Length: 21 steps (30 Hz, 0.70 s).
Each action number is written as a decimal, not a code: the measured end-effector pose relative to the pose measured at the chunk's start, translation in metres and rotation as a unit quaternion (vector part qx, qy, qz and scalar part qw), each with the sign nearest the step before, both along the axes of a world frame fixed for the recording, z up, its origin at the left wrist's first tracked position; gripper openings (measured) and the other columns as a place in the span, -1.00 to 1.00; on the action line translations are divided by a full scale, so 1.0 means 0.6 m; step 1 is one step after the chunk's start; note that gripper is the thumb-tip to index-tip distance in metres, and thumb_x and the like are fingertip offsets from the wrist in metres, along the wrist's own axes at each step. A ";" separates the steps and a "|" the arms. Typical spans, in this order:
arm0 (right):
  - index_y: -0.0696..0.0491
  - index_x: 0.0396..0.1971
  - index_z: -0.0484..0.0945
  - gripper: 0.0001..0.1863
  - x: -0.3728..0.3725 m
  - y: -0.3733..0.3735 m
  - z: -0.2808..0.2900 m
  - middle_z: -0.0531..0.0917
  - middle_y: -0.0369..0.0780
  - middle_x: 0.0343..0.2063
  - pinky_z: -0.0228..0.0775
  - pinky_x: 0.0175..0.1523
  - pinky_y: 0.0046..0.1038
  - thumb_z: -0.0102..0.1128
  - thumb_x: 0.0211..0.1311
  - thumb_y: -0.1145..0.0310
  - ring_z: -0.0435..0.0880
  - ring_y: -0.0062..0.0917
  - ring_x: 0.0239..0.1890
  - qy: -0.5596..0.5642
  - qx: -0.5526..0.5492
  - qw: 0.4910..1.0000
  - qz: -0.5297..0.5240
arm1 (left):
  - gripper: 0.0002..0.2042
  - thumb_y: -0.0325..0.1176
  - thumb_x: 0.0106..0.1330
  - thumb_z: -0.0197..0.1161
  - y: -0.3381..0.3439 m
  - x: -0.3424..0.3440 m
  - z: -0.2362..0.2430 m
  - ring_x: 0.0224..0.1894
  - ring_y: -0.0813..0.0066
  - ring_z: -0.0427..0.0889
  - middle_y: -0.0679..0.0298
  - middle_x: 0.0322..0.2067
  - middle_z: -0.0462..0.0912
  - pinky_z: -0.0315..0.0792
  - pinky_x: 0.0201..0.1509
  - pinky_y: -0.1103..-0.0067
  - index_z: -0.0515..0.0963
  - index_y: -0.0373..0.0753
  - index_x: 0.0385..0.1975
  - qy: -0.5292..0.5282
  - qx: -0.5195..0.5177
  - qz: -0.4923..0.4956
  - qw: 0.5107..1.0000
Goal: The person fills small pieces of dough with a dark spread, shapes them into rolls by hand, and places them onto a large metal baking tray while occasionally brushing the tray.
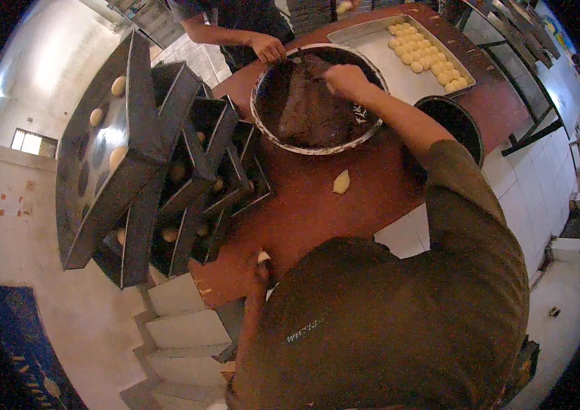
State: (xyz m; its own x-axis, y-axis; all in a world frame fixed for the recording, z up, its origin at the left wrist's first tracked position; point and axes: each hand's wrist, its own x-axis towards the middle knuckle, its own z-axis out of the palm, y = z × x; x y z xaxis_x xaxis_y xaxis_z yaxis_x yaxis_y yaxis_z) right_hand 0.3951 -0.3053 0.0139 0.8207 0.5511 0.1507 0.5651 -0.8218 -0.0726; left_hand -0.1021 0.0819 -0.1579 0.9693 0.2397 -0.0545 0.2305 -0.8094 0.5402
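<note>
The person's left hand [256,273] is resting low over the near edge of the reddish-brown table [303,208], close to the front of the brown shirt [385,321], and its fingers are closing around a small pale dough piece [263,256], of which only a part is showing. The right hand [349,82] is hanging over the far half of a round basin [320,149], its forearm crossing the right side of the rim; its fingers are curling at the dark brown filling [314,119], though whether they are gripping any of it is something I cannot tell. The filling is rising in a mound at the middle of the basin, and pale smears are marking the rim. A flattened dough piece [341,182] is lying alone on the table, between the basin and the person's body. Across the table a co-worker in dark clothing is standing, and that co-worker's hand [267,48] is bending at the basin's left rim. Beyond the basin to the right, a shallow metal tray [382,82] is carrying rows of pale dough balls [418,51], and a black bucket [471,131] is standing just beside the basin, partly behind the right arm. On the left, dark trays [146,147] are leaning in a tilted stack, with round dough pieces [118,86] sitting inside them
</note>
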 end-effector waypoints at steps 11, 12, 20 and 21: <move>0.17 -0.28 0.71 -0.71 -0.149 -0.029 0.075 0.73 -0.17 -0.52 0.54 -0.34 -0.34 0.22 0.21 0.24 0.69 -0.49 -0.48 0.386 0.066 0.901 0.188 | -0.59 -0.10 0.51 0.14 -0.046 0.093 0.113 0.13 0.16 0.62 0.08 0.11 0.62 0.52 0.19 0.29 0.46 -0.25 0.19 0.056 -0.112 0.096 0.987; 0.18 -0.23 0.71 -0.71 -0.162 -0.029 0.067 0.73 -0.21 -0.52 0.50 -0.36 -0.39 0.21 0.23 0.26 0.65 -0.55 -0.49 0.429 0.159 0.873 0.169 | -0.59 -0.11 0.51 0.14 -0.046 0.074 0.069 0.13 0.16 0.62 0.09 0.10 0.62 0.51 0.19 0.28 0.46 -0.25 0.19 0.035 -0.100 0.096 0.990; 0.25 0.15 0.55 -0.58 -0.423 0.138 0.034 0.73 -0.25 -0.44 0.40 -0.39 -0.55 0.12 0.30 0.48 0.60 -0.59 -0.45 0.414 0.517 0.735 0.145 | -0.61 -0.13 0.53 0.13 -0.125 0.175 0.190 0.13 0.15 0.61 0.12 0.05 0.64 0.49 0.24 0.20 0.45 -0.27 0.16 -0.091 -0.755 0.219 0.612; 0.20 0.15 0.57 -0.56 -0.445 0.166 0.044 0.73 -0.23 -0.44 0.47 -0.38 -0.47 0.17 0.27 0.44 0.65 -0.51 -0.43 0.311 0.464 0.812 0.171 | -0.60 -0.11 0.53 0.11 -0.141 0.202 0.249 0.13 0.17 0.61 0.14 0.07 0.63 0.49 0.26 0.21 0.44 -0.29 0.15 -0.108 -0.771 0.216 0.589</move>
State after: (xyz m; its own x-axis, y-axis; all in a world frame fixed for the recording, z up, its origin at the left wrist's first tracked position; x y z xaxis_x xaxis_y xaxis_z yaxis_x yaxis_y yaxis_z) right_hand 0.1283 -0.2057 0.0401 0.7202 0.6484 0.2466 0.3662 -0.0534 -0.9290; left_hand 0.0190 -0.0029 -0.0086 0.8606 0.2929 -0.4165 0.0258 0.7919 0.6101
